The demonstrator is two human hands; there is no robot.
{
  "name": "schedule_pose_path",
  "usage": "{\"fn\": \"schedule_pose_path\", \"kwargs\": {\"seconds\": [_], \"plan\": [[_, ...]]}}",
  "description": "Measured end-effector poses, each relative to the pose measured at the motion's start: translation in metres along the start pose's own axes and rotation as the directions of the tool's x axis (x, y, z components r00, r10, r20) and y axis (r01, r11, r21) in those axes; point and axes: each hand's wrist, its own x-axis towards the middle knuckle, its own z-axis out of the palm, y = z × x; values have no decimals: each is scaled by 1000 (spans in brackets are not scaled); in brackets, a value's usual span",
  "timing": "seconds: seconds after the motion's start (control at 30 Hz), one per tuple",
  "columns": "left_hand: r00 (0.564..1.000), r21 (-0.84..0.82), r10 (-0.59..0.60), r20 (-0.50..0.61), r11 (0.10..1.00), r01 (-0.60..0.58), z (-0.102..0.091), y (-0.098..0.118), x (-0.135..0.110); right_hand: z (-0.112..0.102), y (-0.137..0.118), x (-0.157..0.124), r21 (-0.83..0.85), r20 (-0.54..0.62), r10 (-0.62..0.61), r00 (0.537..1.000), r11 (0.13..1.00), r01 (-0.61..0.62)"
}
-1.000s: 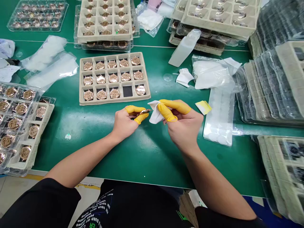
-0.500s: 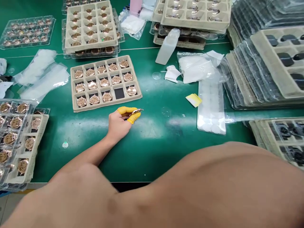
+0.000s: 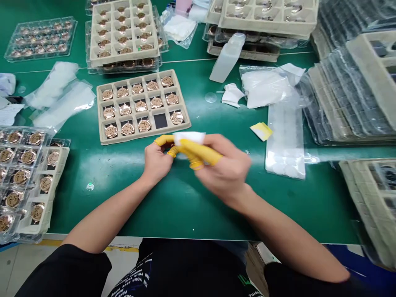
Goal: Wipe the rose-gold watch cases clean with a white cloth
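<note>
My left hand (image 3: 157, 159), with yellow finger cots on thumb and forefinger, is pinched shut over the green table; the small rose-gold piece it held earlier is now hidden by the cloth. My right hand (image 3: 219, 165), blurred by motion and also wearing yellow cots, presses a white cloth (image 3: 188, 138) against the left fingertips. Just beyond them lies a beige pulp tray (image 3: 102, 123) of rose-gold round pieces with one dark empty cell (image 3: 160, 120).
More trays of round pieces stand at the left edge (image 3: 55, 175) and stacked at the back (image 3: 94, 45). A white bottle (image 3: 227, 60), plastic bags (image 3: 284, 140), a yellow-white pad (image 3: 261, 131) and stacked trays at right (image 3: 355, 95) surround the work spot.
My right arm swept up close to the camera, hiding its hand, then came back down; the cloth now covers the piece in my left fingers. The left hand stayed almost still.
</note>
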Motion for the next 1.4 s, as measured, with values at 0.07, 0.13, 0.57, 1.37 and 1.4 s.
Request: {"fn": "schedule_pose_path", "kwargs": {"seconds": [0.07,0.13,0.57,1.37,1.4], "plan": [[1000,-18,13,13,1000,-12,2,0,0,-7,36,-9,-35,-115,112,987,993,-116],[1000,-15,7,24,1000,-6,3,0,-1,-7,58,-15,-20,-108,155,982,987,-158],[998,-4,-55,-6,998,55,3,6,-7,15,72,-22,27,5,122,993,992,-122],[934,-214,-331,135,911,353,2,23,0,3,91,-15,161,-75,497,864,861,-482],[923,-226,-355,150,896,382,1,25,2,2,94,-16,273,-57,555,830,809,-521]]}}
